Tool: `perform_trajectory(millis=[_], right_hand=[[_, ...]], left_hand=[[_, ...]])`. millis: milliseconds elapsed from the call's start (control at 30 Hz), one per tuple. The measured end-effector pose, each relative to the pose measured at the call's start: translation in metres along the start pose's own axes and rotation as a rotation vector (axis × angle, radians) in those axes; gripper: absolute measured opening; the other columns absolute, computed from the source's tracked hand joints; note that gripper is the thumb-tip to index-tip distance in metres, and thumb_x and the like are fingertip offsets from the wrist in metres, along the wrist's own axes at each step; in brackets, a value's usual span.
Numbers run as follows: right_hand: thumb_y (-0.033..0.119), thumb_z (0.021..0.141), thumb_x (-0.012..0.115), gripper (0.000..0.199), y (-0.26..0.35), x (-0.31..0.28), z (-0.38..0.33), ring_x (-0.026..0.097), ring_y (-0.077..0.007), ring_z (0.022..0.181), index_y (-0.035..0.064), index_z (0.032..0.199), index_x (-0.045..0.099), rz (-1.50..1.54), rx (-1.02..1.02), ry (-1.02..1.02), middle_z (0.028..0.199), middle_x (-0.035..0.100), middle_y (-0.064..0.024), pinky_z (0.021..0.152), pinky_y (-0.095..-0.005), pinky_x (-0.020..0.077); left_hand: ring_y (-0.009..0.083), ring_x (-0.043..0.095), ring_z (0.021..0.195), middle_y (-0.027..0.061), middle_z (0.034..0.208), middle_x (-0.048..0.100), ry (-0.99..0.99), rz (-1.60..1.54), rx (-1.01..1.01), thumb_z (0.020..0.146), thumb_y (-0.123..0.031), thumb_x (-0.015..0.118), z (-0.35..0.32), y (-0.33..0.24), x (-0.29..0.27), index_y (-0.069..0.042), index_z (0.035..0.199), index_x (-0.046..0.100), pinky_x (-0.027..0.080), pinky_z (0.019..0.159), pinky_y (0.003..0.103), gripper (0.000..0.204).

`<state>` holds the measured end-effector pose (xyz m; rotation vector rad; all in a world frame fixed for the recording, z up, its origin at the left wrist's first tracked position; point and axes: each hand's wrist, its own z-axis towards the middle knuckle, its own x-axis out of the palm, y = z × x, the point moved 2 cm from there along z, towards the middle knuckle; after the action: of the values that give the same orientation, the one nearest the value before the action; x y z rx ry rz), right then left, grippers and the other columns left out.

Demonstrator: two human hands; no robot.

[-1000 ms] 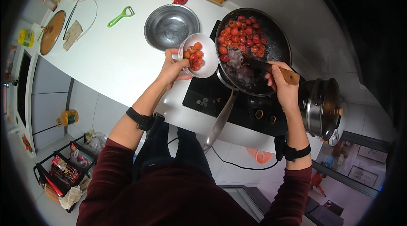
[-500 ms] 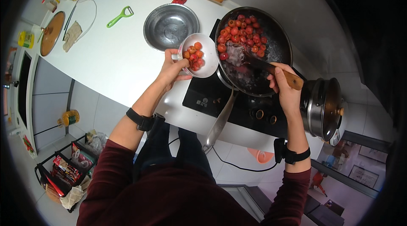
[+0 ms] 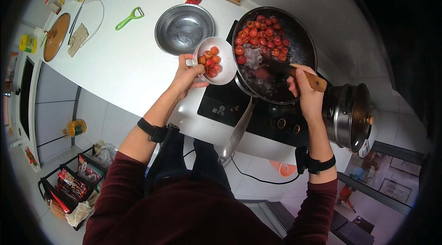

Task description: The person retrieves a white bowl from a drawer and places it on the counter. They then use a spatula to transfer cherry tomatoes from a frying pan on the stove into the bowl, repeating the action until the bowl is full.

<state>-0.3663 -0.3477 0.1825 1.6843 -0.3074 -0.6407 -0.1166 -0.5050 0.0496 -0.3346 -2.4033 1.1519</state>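
My left hand (image 3: 188, 74) grips a white bowl (image 3: 226, 63) by its near left rim, thumb inside. Several red, round hawthorn-like fruits (image 3: 210, 61) lie in it. The bowl is held beside the left edge of a dark frying pan (image 3: 301, 28). Many more such fruits (image 3: 263, 38) are gathered in the far left part of the pan, with bubbling, frothy liquid around them. My right hand (image 3: 305, 85) is closed round the wooden handle of a spatula (image 3: 314, 82). Its dark blade is down in the pan, partly hidden by froth and steam.
The pan sits on a black cooktop (image 3: 221, 107), its long metal handle (image 3: 237, 134) pointing toward me. A steel basin (image 3: 184, 28) stands left of it, and a green peeler (image 3: 130, 18) farther left. A lidded steel pot (image 3: 345, 116) is at the right.
My right hand has shifted slightly left with the spatula, whose blade has moved a little within the pan. My left hand and the bowl stay nearly still.
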Motion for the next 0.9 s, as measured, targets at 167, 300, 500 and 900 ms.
perform_trajectory(millis=[167,300,500,900], right_hand=[[0.017,0.098,0.055,0.025,0.015,-0.009,-0.016,0.053,-0.0066,0.060,-0.0024,0.112,0.062,-0.015,-0.088,-0.025,0.080,0.065,-0.0075,0.052,-0.0191,0.0404],[0.018,0.098,0.055,0.027,0.035,-0.004,-0.031,0.054,-0.0070,0.061,-0.0030,0.114,0.062,-0.029,-0.146,-0.030,0.081,0.065,-0.0086,0.052,-0.0191,0.0408],[0.017,0.099,0.054,0.027,0.045,-0.001,-0.034,0.055,-0.0079,0.062,-0.0041,0.115,0.060,0.008,-0.236,-0.065,0.082,0.065,-0.0093,0.052,-0.0193,0.0414],[0.014,0.096,0.058,0.021,0.011,0.010,-0.015,0.054,-0.0073,0.063,0.0007,0.110,0.065,-0.288,-0.055,-0.012,0.077,0.062,-0.0029,0.058,-0.0210,0.0451]], left_hand=[[0.0242,0.059,0.099,0.0150,0.108,0.050,0.009,-0.024,-0.003,0.079,-0.006,0.059,0.002,0.001,-0.001,-0.013,0.123,0.026,0.063,0.067,0.035,0.056],[0.0244,0.059,0.099,0.0148,0.108,0.050,0.020,-0.039,-0.010,0.079,-0.006,0.059,0.003,0.003,-0.001,-0.014,0.123,0.026,0.063,0.068,0.035,0.056],[0.0254,0.059,0.099,0.0152,0.109,0.048,0.031,-0.080,-0.020,0.079,-0.006,0.059,0.006,0.005,-0.002,-0.015,0.123,0.025,0.064,0.068,0.035,0.056],[0.0206,0.061,0.091,0.0138,0.102,0.052,0.020,-0.112,-0.021,0.078,-0.004,0.061,0.005,0.001,-0.003,-0.011,0.121,0.027,0.063,0.065,0.036,0.055]])
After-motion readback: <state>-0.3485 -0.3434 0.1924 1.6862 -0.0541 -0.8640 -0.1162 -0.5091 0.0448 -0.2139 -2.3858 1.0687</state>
